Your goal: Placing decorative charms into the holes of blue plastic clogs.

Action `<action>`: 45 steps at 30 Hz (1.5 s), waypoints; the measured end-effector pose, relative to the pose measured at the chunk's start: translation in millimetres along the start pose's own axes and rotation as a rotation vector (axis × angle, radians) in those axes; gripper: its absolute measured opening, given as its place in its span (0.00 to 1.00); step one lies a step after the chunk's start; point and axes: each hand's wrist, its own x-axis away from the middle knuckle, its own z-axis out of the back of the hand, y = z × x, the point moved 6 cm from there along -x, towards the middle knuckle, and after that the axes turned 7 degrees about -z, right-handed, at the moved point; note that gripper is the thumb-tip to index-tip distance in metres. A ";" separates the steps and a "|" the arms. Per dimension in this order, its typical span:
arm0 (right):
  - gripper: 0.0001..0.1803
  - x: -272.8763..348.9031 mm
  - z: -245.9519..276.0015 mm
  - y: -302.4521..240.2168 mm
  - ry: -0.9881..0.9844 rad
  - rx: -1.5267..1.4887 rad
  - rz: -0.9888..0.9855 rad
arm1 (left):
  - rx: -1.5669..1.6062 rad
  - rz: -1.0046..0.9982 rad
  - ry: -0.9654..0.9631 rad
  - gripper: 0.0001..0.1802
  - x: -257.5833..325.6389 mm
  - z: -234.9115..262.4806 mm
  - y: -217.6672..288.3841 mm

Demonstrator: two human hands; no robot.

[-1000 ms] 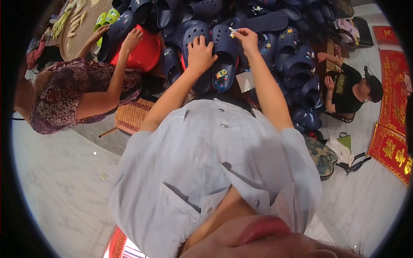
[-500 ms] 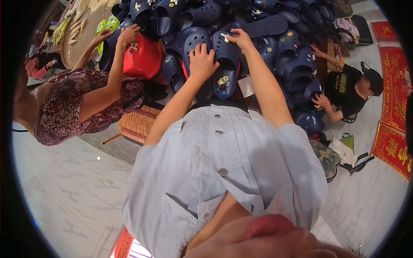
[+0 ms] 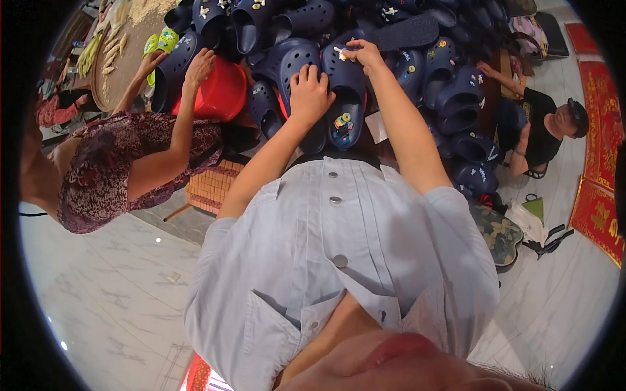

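Note:
Two navy clogs lie side by side in front of me. My left hand [image 3: 311, 94] rests across the left clog [image 3: 297, 55], fingers apart over its upper and thumb side close to the other shoe. At the toe of the right clog [image 3: 347, 77], my right hand [image 3: 365, 57] pinches a small white shoe charm [image 3: 340, 53] against the perforated upper. Several colourful charms [image 3: 342, 124] lie in the heel of that same clog. Whether the white charm's back is in a hole cannot be seen.
Navy clogs [image 3: 456, 98] are heaped ahead and to the right. On the left, a person in patterned clothes [image 3: 130, 156] handles a clog [image 3: 173, 68] beside a red plastic tub [image 3: 225, 91]. A person in black [image 3: 548, 130] sits at right. A white paper [image 3: 376, 127] lies nearby.
My hands stay almost where they were, the right still at the charm. The person at right has drawn one hand back from the clogs. The left person's nearer hand has shifted slightly.

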 end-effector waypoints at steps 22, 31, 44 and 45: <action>0.21 6.0 11.6 -0.1 -0.070 0.001 0.121 | 0.044 0.013 0.046 0.24 -5.4 1.9 -2.6; 0.19 4.3 -1.9 0.2 -0.244 -0.194 -0.042 | 0.047 0.005 0.034 0.24 -3.2 0.5 -4.9; 0.18 -5.9 0.0 1.3 -0.069 -0.027 0.142 | 0.040 -0.006 0.027 0.25 -3.0 -5.2 -3.7; 0.18 -9.4 -3.3 1.4 -0.049 -0.029 0.117 | 0.013 -0.002 0.044 0.25 -3.2 -4.4 -7.4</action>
